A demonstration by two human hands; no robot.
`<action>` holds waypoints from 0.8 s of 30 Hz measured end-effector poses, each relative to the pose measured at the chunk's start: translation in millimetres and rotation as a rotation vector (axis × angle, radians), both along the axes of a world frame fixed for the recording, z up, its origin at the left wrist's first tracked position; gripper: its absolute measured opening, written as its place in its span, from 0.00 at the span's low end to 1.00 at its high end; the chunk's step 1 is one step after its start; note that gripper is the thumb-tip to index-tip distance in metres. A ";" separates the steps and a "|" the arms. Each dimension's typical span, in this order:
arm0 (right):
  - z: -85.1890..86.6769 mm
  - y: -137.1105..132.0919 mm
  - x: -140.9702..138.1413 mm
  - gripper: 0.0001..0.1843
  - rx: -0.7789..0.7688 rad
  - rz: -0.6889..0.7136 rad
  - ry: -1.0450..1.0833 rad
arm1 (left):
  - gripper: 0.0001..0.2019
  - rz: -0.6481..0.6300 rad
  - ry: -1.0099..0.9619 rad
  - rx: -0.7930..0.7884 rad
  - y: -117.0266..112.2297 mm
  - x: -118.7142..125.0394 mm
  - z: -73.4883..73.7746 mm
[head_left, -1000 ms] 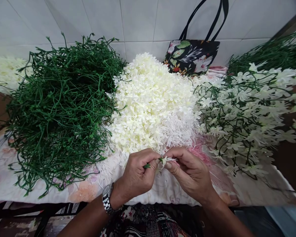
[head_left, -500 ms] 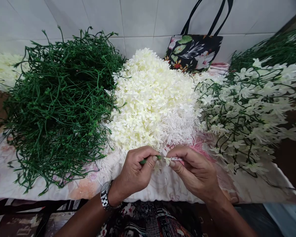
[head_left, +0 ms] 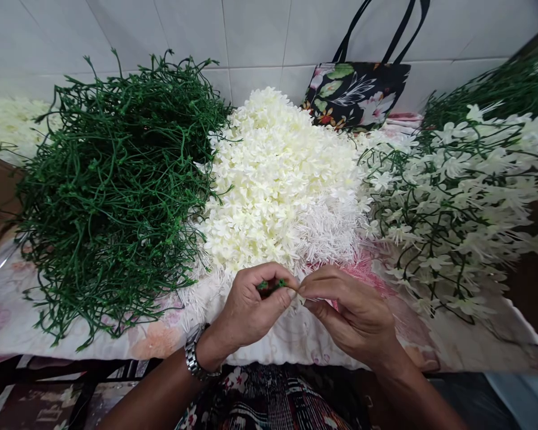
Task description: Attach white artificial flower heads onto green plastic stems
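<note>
L hand [head_left: 253,307] has its fingers closed on a green stem [head_left: 281,283], R hand [head_left: 354,313] pinches a pale bit [head_left: 300,298], prob petal, all just this side of the flower pile [head_left: 273,179]. Stem's prob light n bendy, petal soft n creasable imo; hold each nr the base.

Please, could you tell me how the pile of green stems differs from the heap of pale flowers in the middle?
The green stem pile is dark, while the pale flower heap is creamy white. The green stem pile tangles thin, curving strands; the pale flower heap is densely packed petals. Both consist of many small pieces on the floral cloth.
</note>
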State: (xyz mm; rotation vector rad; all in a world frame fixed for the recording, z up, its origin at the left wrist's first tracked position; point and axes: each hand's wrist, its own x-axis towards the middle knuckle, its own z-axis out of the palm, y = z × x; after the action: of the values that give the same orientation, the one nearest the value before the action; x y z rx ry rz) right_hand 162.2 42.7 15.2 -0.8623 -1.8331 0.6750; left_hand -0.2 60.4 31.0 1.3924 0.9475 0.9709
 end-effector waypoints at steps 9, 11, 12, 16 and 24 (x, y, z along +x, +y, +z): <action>0.0 -4.4 0.2 0.10 -0.197 -0.063 0.013 | 0.06 0.088 0.132 0.222 -5.1 0.5 -4.1; 1.7 -4.3 0.0 0.12 -0.267 -0.048 0.031 | 0.07 0.108 0.179 0.360 -6.3 -0.1 -5.1; 2.6 -3.8 -0.6 0.12 -0.276 -0.047 0.022 | 0.07 0.120 0.201 0.419 -6.7 -0.4 -5.6; 5.0 -1.5 -4.8 0.06 -0.222 -0.071 -0.045 | 0.07 0.164 0.265 0.506 -7.8 -0.5 -6.6; 4.1 0.6 -9.4 0.07 -0.175 -0.092 -0.062 | 0.06 0.203 0.260 0.460 -8.1 -1.3 -5.6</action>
State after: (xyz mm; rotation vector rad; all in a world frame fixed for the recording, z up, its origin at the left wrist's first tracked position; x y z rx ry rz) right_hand 152.8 43.3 19.3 -1.0864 -1.7965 0.7663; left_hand -1.5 52.3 25.4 1.8677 1.1192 1.2341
